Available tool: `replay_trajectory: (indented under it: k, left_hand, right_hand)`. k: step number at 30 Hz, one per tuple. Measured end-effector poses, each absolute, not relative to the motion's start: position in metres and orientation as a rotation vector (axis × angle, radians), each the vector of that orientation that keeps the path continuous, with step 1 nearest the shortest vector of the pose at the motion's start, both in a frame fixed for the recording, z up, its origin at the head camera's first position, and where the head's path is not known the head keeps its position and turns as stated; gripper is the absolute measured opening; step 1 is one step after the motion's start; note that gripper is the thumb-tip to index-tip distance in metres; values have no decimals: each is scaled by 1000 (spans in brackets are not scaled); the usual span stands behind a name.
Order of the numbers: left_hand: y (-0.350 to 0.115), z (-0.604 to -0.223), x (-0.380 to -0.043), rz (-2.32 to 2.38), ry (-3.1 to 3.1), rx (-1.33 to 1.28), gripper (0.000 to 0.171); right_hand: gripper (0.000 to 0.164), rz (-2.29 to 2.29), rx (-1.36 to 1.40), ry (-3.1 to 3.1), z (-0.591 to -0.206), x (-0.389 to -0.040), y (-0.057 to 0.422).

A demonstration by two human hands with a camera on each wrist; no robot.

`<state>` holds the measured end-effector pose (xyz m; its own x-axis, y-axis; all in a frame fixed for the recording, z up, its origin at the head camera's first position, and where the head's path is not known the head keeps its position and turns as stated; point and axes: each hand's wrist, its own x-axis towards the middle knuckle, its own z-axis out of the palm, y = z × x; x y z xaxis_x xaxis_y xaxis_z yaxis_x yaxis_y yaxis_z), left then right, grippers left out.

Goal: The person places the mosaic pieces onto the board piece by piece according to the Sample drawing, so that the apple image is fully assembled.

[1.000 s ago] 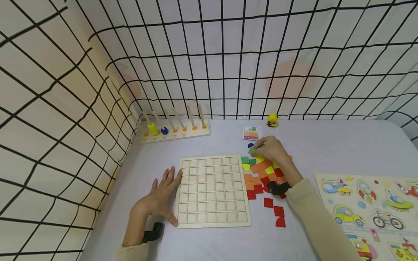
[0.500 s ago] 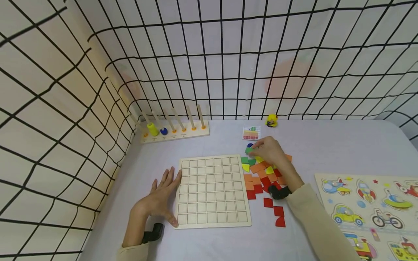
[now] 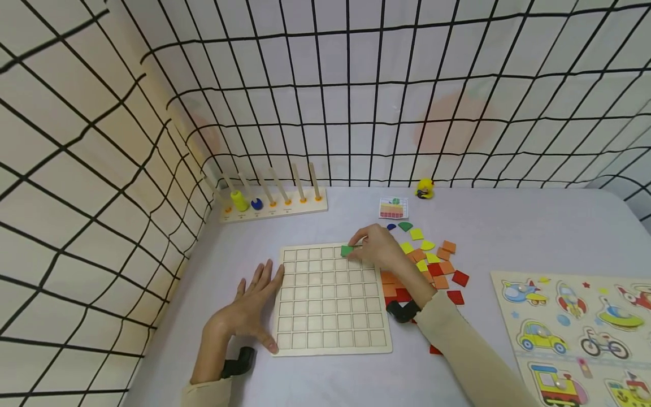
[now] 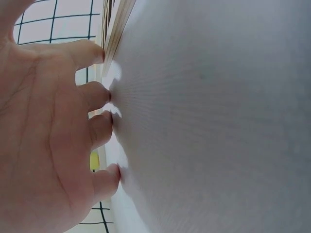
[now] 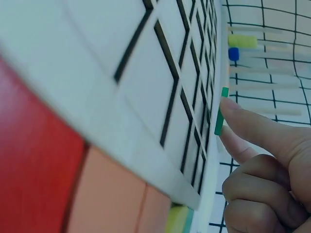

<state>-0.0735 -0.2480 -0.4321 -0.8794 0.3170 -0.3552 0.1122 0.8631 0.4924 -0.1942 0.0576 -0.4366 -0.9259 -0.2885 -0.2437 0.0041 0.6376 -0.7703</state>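
The outspread left hand (image 3: pixel 247 311) touches the grid board (image 3: pixel 329 308) at left while the right hand (image 3: pixel 377 247) pinches a green tile (image 3: pixel 346 250) at its far side.

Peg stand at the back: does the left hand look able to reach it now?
Probably yes: the left hand only touches the board, and nothing visible stands between it and the peg stand.

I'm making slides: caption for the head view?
Right hand pinches a green tile at the gridded board; left hand touches the board's edge.

The tile (image 3: pixel 346 251) is green, the gridded board (image 3: pixel 329 308) cream.
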Motion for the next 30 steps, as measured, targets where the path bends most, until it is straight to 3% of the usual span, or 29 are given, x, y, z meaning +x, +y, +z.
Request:
replay_trajectory:
  k: [30]
  left_hand:
    - [-248,-434,-75,663,2584,312,161]
  right_hand:
    - [23,-1264,-259,2443,-445,-203,49]
